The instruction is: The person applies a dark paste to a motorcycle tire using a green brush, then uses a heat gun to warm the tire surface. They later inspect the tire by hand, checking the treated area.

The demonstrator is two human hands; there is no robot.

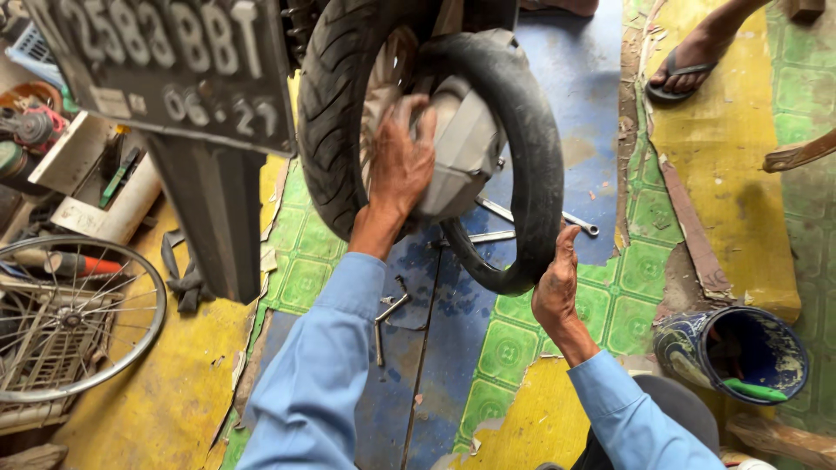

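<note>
A motorbike's rear tyre (335, 113) on its spoked wheel stands at top centre. A black inner tube (531, 148) loops out to its right, around a grey engine cover (466, 144). My left hand (401, 161) presses flat where the wheel meets the grey cover, fingers spread. Lower down, my right hand (556, 283) holds the bottom of the tube's loop with the palm against the rubber. Both arms wear light blue sleeves.
A black rear mudguard with a number plate (187, 96) hangs at top left. Spanners (509, 213) and small tools lie on the blue floor under the wheel. A bicycle wheel (65, 318) lies left, a blue bucket (740, 352) right, another person's sandalled foot (688, 61) top right.
</note>
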